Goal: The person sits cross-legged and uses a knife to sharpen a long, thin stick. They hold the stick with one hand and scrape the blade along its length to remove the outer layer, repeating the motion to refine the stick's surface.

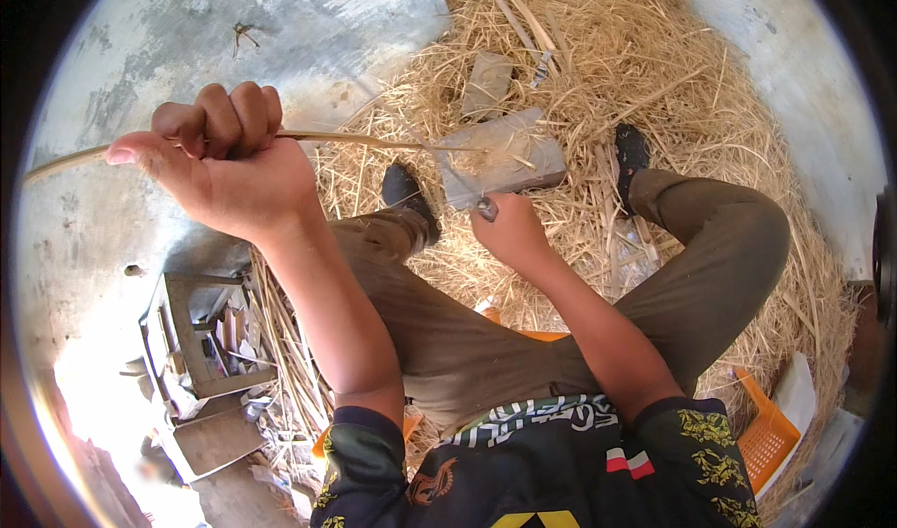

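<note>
My left hand (238,168) is raised at the left, its fingers curled round a long thin cane or bamboo strip (364,139). The strip runs from the left rim past the hand, and its right end reaches over a wooden block (542,159) between my feet. In front of the block, my right hand (516,234) is closed on the dark handle of a knife (486,208). A narrow blade appears to slant up and left from the handle, crossing the strip near the block's left edge; its outline is faint.
Straw-like shavings (635,42) cover the floor ahead and right. Beyond the block lies a smaller block (488,84). A wooden box (201,341) of scraps and a bundle of sticks (290,341) stand left. An orange plastic basket (771,439) is at lower right.
</note>
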Motion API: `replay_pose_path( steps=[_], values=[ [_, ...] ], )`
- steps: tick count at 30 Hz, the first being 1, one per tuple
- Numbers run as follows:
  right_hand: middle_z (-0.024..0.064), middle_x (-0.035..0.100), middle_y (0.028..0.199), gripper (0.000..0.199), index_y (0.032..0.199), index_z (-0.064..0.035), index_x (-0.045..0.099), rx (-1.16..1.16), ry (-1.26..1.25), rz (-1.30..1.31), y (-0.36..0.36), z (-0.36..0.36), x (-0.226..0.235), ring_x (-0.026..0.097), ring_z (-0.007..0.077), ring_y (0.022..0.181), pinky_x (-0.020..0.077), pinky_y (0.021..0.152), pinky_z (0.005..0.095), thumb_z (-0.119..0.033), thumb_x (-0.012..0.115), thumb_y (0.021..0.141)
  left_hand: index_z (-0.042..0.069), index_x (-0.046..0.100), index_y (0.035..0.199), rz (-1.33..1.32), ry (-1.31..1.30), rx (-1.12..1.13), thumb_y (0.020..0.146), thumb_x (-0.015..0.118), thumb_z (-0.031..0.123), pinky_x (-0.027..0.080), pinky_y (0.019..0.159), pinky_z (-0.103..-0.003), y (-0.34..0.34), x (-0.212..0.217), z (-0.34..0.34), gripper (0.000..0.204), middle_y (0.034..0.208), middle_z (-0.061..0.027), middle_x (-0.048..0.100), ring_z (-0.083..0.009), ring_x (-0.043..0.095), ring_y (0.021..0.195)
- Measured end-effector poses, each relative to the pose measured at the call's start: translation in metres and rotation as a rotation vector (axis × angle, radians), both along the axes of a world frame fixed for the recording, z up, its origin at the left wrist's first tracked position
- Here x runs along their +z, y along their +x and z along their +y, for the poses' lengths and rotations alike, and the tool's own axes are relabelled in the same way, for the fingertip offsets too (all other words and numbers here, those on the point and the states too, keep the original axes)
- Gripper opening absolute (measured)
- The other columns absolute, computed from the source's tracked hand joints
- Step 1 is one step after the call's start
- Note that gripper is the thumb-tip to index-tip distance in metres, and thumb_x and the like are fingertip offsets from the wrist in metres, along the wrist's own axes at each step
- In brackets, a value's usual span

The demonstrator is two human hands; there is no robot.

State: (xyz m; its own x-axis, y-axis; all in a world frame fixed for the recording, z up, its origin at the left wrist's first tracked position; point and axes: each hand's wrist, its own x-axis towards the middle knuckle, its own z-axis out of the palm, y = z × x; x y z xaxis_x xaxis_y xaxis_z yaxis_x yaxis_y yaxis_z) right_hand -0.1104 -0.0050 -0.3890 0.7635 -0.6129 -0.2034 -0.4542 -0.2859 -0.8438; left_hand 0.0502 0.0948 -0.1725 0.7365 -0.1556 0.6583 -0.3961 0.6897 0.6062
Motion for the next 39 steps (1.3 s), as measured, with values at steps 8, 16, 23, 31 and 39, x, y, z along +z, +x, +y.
replay_pose_path(
  steps=[8, 16, 23, 31, 39],
  values=[
    [0.0251, 0.064, 0.069, 0.027, 0.081, 0.0079, 0.068, -0.091, 0.05, 0.052, 0.004, -0.003, -0.041, 0.07, 0.0371, 0.07, 0.0535, 0.068, 0.0469, -0.019, 0.067, 0.084, 0.019, 0.035, 0.065, -0.075, 0.035, -0.21, 0.094, 0.056, 0.071, 0.012, 0.055, -0.032, 0.003, 0.0, 0.006, 0.064, 0.058, 0.0056, 0.018, -0.0122, 0.013, 0.056],
    [0.015, 0.054, 0.055, 0.031, 0.068, 0.004, 0.058, -0.065, 0.03, -0.066, 0.006, 0.005, -0.046, 0.047, 0.0235, 0.051, 0.0422, 0.055, 0.041, -0.021, 0.067, 0.084, 0.016, 0.042, 0.069, -0.071, 0.019, -0.478, 0.097, 0.055, 0.067, 0.014, 0.057, -0.032, 0.012, -0.008, 0.013, 0.06, 0.062, 0.0043, 0.02, -0.0134, 0.016, 0.059],
    [0.0161, 0.056, 0.057, 0.032, 0.07, 0.0046, 0.06, -0.118, 0.057, -0.01, 0.0, -0.013, -0.086, 0.05, 0.0264, 0.052, 0.0432, 0.057, 0.0429, -0.023, 0.066, 0.084, 0.016, 0.047, 0.071, -0.07, 0.012, -0.234, 0.096, 0.059, 0.066, 0.012, 0.055, -0.032, -0.025, 0.001, -0.014, 0.057, 0.061, 0.0054, 0.02, -0.0118, 0.015, 0.057],
    [0.0181, 0.058, 0.058, 0.032, 0.072, 0.0065, 0.062, -0.037, 0.193, -0.118, 0.007, 0.001, -0.022, 0.059, 0.0233, 0.054, 0.0464, 0.056, 0.0428, -0.023, 0.067, 0.084, 0.019, 0.033, 0.068, -0.03, -0.028, 0.041, 0.095, 0.061, 0.065, 0.011, 0.053, -0.032, -0.028, 0.005, -0.009, 0.06, 0.058, 0.0058, 0.018, -0.0103, 0.014, 0.055],
    [0.0182, 0.06, 0.058, 0.031, 0.069, 0.0048, 0.064, -0.041, 0.209, -0.023, 0.007, -0.004, -0.025, 0.06, 0.0284, 0.054, 0.0485, 0.059, 0.0439, -0.023, 0.066, 0.082, 0.019, 0.033, 0.066, -0.049, -0.012, 0.067, 0.096, 0.06, 0.065, 0.01, 0.053, -0.033, -0.024, 0.004, -0.002, 0.061, 0.059, 0.0063, 0.017, -0.0107, 0.013, 0.056]
  ],
)
